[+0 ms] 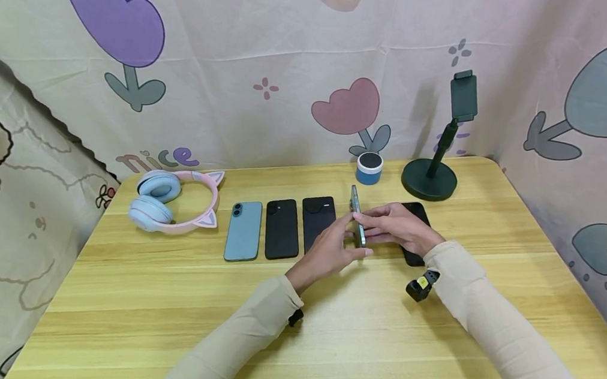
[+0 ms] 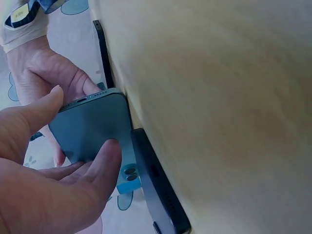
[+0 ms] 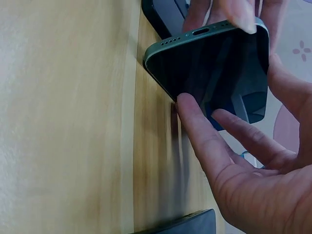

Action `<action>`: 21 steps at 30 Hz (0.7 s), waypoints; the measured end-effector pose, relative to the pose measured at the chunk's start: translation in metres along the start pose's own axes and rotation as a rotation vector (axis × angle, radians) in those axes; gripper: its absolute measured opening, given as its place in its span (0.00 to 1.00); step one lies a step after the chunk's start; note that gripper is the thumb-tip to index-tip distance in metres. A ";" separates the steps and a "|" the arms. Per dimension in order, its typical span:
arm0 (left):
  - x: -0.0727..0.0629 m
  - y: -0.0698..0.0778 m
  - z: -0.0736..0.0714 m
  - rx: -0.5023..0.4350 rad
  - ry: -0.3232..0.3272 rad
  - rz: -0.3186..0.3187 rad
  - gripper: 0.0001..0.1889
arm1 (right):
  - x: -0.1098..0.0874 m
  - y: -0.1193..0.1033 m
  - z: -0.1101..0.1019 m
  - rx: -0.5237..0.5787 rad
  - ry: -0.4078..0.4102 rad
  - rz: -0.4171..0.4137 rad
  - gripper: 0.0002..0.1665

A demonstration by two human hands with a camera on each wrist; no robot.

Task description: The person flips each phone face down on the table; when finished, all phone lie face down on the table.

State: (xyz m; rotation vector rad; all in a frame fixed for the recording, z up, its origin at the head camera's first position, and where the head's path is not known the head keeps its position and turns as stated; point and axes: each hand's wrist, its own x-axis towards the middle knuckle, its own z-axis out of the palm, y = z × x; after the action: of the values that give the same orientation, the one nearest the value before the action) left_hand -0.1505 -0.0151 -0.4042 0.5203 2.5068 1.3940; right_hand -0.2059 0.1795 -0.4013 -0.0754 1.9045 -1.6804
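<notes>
A green smartphone (image 1: 356, 200) stands on its long edge, tilted, between both hands. My left hand (image 1: 329, 249) grips it from the left, with the thumb over its short port edge and fingers against the green back (image 2: 92, 122). From the right, my right hand (image 1: 403, 227) pinches it, its thumb at the upper long edge and fingertips on the dark screen (image 3: 195, 73). Beside the left hand lies a dark phone (image 1: 319, 215), partly hidden by that hand. Under the right hand and wrist lies another black phone (image 1: 413, 259), partly covered.
Left of the hands lie a black phone (image 1: 282, 230) and a blue phone (image 1: 242, 232). Pink-and-blue cat-ear headphones (image 1: 210, 202) rest at the far left. Behind stand a blue-and-white round jar (image 1: 368, 174) and a dark green phone stand (image 1: 428, 185), near the wooden table's (image 1: 162, 321) back edge.
</notes>
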 end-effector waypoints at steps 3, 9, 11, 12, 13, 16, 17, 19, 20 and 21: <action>0.001 -0.001 0.002 -0.009 -0.015 -0.007 0.40 | -0.001 0.000 0.000 0.022 -0.013 -0.010 0.37; 0.002 -0.002 0.003 -0.005 -0.046 -0.004 0.43 | -0.004 -0.001 0.000 0.070 -0.021 -0.007 0.34; 0.003 -0.002 0.003 0.005 -0.050 -0.005 0.43 | -0.005 -0.002 -0.001 0.087 -0.019 -0.006 0.34; 0.002 -0.002 0.003 0.013 -0.050 -0.007 0.43 | -0.005 -0.002 -0.001 0.094 -0.016 -0.007 0.34; 0.003 -0.002 0.004 0.021 -0.051 -0.009 0.43 | -0.006 -0.001 -0.002 0.100 -0.010 -0.007 0.34; 0.003 -0.001 0.004 0.040 -0.053 -0.016 0.43 | -0.006 0.000 -0.003 0.110 0.006 -0.016 0.33; 0.003 -0.001 0.005 0.049 -0.053 -0.018 0.43 | -0.006 0.001 -0.004 0.112 0.011 -0.020 0.33; 0.003 0.000 0.005 0.074 -0.053 -0.023 0.42 | -0.006 0.002 -0.005 0.115 0.022 -0.027 0.33; 0.003 0.000 0.005 0.087 -0.053 -0.022 0.42 | -0.006 0.002 -0.005 0.118 0.031 -0.029 0.33; 0.003 0.000 0.006 0.102 -0.053 -0.021 0.41 | -0.006 0.003 -0.005 0.117 0.037 -0.032 0.33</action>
State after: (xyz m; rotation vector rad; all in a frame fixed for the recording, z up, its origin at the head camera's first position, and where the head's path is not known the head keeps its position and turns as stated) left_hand -0.1513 -0.0095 -0.4071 0.5415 2.5434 1.2336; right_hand -0.2027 0.1873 -0.4016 -0.0295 1.8362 -1.8227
